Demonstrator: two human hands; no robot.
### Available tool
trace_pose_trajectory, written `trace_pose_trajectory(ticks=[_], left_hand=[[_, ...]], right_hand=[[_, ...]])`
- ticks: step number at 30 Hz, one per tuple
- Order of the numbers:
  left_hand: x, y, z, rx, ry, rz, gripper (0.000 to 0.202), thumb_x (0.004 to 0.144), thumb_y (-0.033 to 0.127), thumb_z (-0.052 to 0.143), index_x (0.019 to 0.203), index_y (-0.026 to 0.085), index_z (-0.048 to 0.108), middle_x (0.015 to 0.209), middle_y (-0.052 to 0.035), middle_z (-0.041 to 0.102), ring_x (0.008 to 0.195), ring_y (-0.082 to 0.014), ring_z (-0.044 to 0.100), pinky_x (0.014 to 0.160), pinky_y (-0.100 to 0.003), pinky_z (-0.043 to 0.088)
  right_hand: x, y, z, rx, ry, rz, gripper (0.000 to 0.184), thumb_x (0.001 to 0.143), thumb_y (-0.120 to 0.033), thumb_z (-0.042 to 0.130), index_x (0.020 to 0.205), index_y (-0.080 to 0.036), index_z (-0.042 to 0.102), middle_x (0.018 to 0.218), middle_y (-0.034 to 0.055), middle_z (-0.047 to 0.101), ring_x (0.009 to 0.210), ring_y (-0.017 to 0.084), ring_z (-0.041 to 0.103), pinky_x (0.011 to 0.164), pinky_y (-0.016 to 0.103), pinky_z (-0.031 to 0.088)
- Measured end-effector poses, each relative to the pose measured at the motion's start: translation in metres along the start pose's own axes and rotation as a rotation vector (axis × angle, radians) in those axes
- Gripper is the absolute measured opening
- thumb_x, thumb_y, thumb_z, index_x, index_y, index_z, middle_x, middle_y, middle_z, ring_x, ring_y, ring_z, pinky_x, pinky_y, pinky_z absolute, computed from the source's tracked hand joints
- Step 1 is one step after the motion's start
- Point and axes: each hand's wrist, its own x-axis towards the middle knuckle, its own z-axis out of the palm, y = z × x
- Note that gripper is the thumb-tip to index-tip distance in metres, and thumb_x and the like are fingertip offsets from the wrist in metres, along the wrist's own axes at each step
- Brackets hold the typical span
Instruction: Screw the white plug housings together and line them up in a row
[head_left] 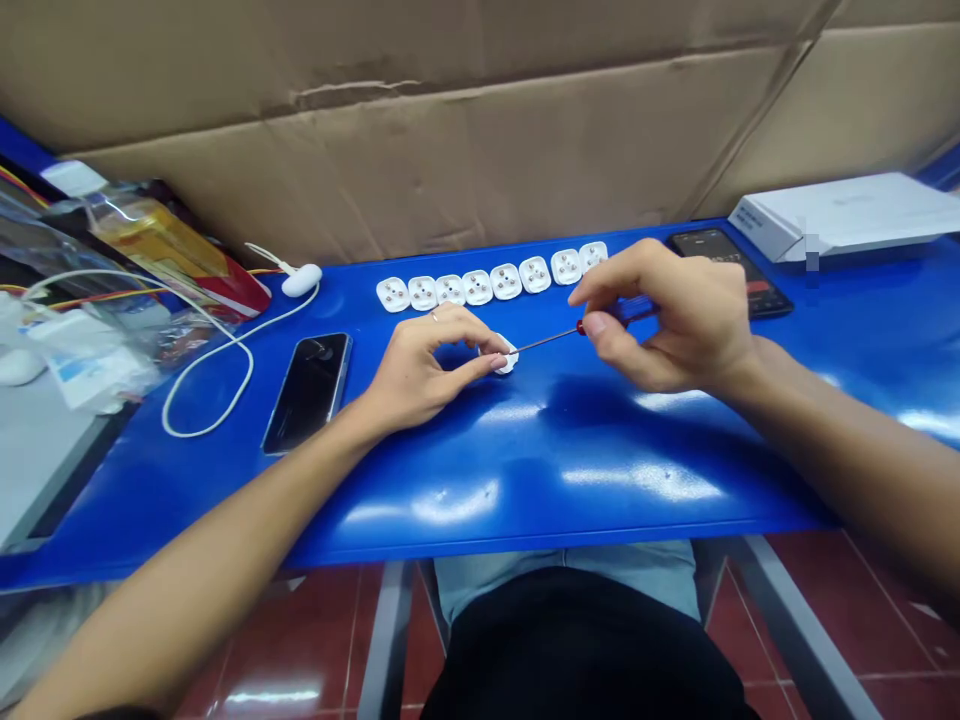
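White box (862, 212), bottle (161, 248) (white-capped), cable (196, 435)

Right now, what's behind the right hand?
A phone, its far end and right side showing. The right hand hides the rest; whatever else lies directly behind can't be seen.

A glossy blue desk (525, 455) runs across the scene, its surface throwing back white glare along the near side. Toward the far edge lies a row of eight white rounded-square plastic pieces (477, 288) with metal fittings, set close together, most of them touching or nearly so. Left of them rest a white oval plastic device (301, 280), a looping thin white cable (251, 362) and, nearer, a dark-screened rectangular phone (309, 392). At far right lie a black phone with a lit screen (771, 296) and a flat white cardboard box (862, 212). The far-left clutter seems to include a clear plastic bottle of amber liquid (161, 240).
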Motion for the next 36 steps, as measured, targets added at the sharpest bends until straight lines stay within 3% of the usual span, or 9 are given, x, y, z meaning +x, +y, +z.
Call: trace_pose_trajectory(ticks=[13,18,27,31,36], left_hand=[[-0.0004,-0.0006,0.0012,0.021,0.026,0.005,0.014,0.092,0.036,0.084,0.092,0.023,0.083,0.091,-0.0052,0.081,0.086,-0.021,0.071,0.093,-0.042,0.054],[-0.0013,-0.0009,0.0018,0.04,0.026,-0.014,0.015,0.091,0.039,0.084,0.093,0.024,0.084,0.091,-0.0048,0.082,0.085,-0.0213,0.073,0.096,-0.044,0.055],[-0.0014,-0.002,0.0014,0.033,0.047,0.008,0.014,0.095,0.038,0.08,0.094,0.026,0.085,0.092,-0.0048,0.082,0.086,-0.0219,0.074,0.094,-0.043,0.055],[-0.0021,-0.0035,0.0013,0.07,0.093,0.029,0.011,0.095,0.036,0.08,0.094,0.027,0.085,0.091,-0.0036,0.082,0.087,-0.0221,0.072,0.096,-0.044,0.052],[-0.0013,-0.0056,-0.0005,0.128,0.062,0.021,0.019,0.092,0.041,0.083,0.105,0.027,0.085,0.095,-0.0045,0.077,0.092,-0.0223,0.068,0.096,-0.042,0.051]], right_hand=[[-0.0012,-0.0058,-0.0004,-0.025,0.005,-0.053,0.02,0.086,-0.017,0.065,0.102,-0.029,0.065,0.077,-0.0032,0.074,0.061,0.017,0.069,0.057,0.032,0.053],[-0.0013,-0.0076,-0.0021,-0.003,-0.03,0.036,0.02,0.087,-0.017,0.065,0.101,-0.031,0.066,0.081,-0.0022,0.076,0.067,0.02,0.071,0.062,0.036,0.056],[-0.0002,-0.0052,0.0023,-0.054,0.001,-0.066,0.018,0.089,-0.017,0.065,0.102,-0.028,0.066,0.081,-0.0019,0.077,0.065,0.018,0.073,0.06,0.033,0.057],[-0.0009,-0.0052,0.0055,-0.027,0.008,0.044,0.013,0.097,-0.027,0.068,0.11,-0.026,0.068,0.088,-0.0012,0.078,0.064,0.017,0.074,0.057,0.031,0.056],[-0.0018,-0.0028,0.0076,-0.027,-0.012,0.051,0.013,0.1,-0.031,0.068,0.112,-0.028,0.068,0.095,-0.0011,0.08,0.07,0.016,0.076,0.06,0.029,0.058]])
